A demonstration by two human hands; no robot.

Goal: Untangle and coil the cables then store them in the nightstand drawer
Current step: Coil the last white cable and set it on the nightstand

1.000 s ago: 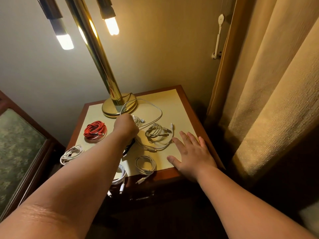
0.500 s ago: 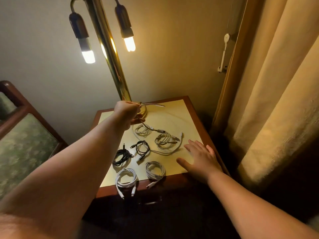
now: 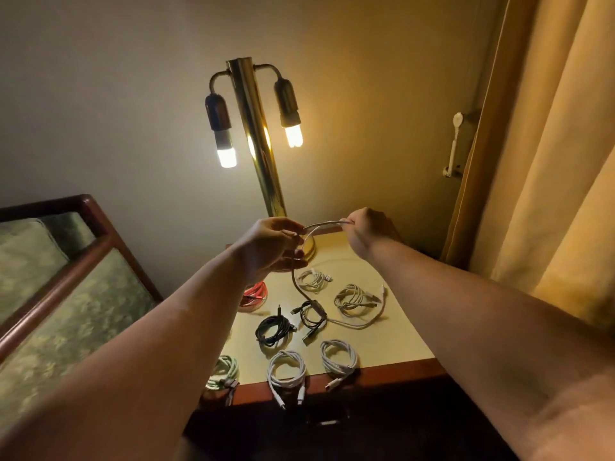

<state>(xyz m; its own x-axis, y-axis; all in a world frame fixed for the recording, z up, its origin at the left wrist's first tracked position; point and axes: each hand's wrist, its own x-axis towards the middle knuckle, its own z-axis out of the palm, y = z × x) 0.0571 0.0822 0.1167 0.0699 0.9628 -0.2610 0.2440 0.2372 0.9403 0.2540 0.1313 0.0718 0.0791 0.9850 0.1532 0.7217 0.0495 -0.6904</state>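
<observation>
A long white cable (image 3: pixel 357 324) is stretched between my left hand (image 3: pixel 273 244) and my right hand (image 3: pixel 366 232), both raised above the nightstand (image 3: pixel 409 344). Each hand pinches it; its loose end trails down onto the top in a wide loop. Several coiled cables lie on the top: a red one (image 3: pixel 254 294), two black ones (image 3: pixel 274 329), white ones (image 3: pixel 352 296) at the back and white ones (image 3: pixel 288 369) along the front edge. The drawer front (image 3: pixel 327 422) below is dark and looks closed.
A brass lamp (image 3: pixel 263 154) with two lit bulbs stands at the back of the nightstand, just behind my hands. A green upholstered chair with a wooden frame (image 3: pixel 66 261) is to the left. Curtains (image 3: pixel 549 161) hang on the right.
My right hand has left the nightstand top and risen to take the white cable. My left hand has lifted the cable higher. The view has tilted upward.
</observation>
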